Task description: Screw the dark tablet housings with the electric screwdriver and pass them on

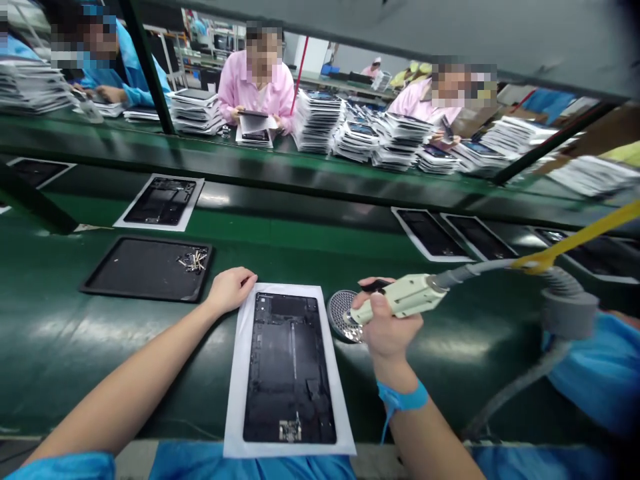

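Note:
My right hand [390, 327] grips a pale green electric screwdriver [413, 298] with a black lever and a grey cable. Its tip points down left over a round perforated metal dish [343, 310]; whether they touch I cannot tell. Directly in front of me, an opened black tablet housing [285, 367] lies on a white sheet [237, 413], with a small circuit board at its near end. At the sheet's top left corner rests my left hand [233, 289], fingers curled closed. What those fingers hold, if anything, is hidden.
Left of the sheet is a black tray [145, 270] with small metal strips [194, 260]. Beyond it another tablet housing [163, 200] lies on paper. More housings [433, 233] lie at back right. Co-workers sit behind a shelf with stacks [320, 120]. A yellow strap [590, 233] holds the cable.

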